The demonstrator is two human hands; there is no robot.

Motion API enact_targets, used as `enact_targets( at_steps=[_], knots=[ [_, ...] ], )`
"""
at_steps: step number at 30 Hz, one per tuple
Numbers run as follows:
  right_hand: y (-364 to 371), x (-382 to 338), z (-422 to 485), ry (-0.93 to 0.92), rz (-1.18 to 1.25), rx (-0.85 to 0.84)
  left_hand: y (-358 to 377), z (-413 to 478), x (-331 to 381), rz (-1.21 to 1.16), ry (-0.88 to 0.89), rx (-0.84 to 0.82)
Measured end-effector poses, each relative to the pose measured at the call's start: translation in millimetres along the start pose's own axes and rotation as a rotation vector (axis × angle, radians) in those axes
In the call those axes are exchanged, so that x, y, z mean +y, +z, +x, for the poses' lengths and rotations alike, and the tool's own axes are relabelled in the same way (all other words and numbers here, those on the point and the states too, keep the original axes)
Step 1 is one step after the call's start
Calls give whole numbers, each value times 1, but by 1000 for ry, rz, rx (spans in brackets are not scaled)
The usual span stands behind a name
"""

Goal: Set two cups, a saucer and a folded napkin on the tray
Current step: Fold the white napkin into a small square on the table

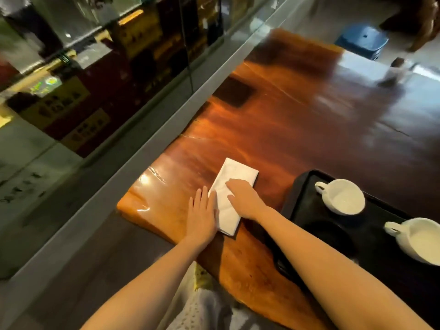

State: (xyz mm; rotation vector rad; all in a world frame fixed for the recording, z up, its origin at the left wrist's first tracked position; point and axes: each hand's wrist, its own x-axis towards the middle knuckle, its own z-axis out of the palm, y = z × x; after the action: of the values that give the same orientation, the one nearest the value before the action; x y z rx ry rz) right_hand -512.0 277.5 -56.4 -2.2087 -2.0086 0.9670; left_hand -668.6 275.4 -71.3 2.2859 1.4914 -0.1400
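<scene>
Polished reddish wood forms the table (273,129), running beside a glass partition (95,79) with dark and yellow boxes behind it. On this wood the right hand (242,198) lies flat, palm down, fingers spread and pressing on a folded white napkin (235,177); nothing is clamped. At about nine o'clock of it, the left hand (202,215) is also flat and open, its fingers along the napkin's left long edge, touching it. The napkin is a long rectangle pointing toward one o'clock, resting on the table and not on the tray. At three o'clock of the hands sits a black tray (295,201). On it stand a white cup (342,197) and, toward five o'clock, a second white cup (419,239), both upright, handles to the left. A dark round shape on the tray near the cups may be a saucer; I cannot tell.
</scene>
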Motion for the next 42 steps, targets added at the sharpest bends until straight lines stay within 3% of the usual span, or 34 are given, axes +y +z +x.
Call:
enact_targets(
  at_steps=[4, 6, 10, 14, 19, 21, 25, 29, 31, 34, 38, 40, 42],
  knots=[
    [22, 8, -1, -35, -97, 149, 8, -4, -7, -89, 48, 72],
    [25, 13, 1, -31, -47, 195, 4, -7, -4, -247, 32, 135],
    [9, 21, 15, 191, 90, 357, 0, -16, -3, -607, -189, 177],
    [-9, 33, 32, 253, -29, 385, -9, -9, -10, -667, -386, 22],
    [-22, 32, 39, 263, -137, 292, -20, 4, -1, -554, -347, -294],
    [-29, 30, 42, 278, -180, 284, -21, 11, -2, -540, -334, -345],
    [-35, 28, 46, 327, -98, 248, -38, 24, -24, -653, -377, -128],
    [-22, 25, 39, 313, 266, 200, -58, 25, -58, -1234, -682, 94],
    [-14, 16, 30, 311, 139, 303, -59, 18, -65, -1447, -747, 120],
    [-3, -4, 17, 60, -26, 441, -56, -1, -62, -1534, -753, 172],
    [21, -34, 6, -528, -122, 137, -48, -21, -56, -1675, -784, 192],
    [33, -43, 7, -618, -147, 113, -45, -24, -53, -1724, -791, 211],
    [38, -46, 11, -592, -70, 126, -43, -25, -49, -1735, -787, 235]
  ],
)
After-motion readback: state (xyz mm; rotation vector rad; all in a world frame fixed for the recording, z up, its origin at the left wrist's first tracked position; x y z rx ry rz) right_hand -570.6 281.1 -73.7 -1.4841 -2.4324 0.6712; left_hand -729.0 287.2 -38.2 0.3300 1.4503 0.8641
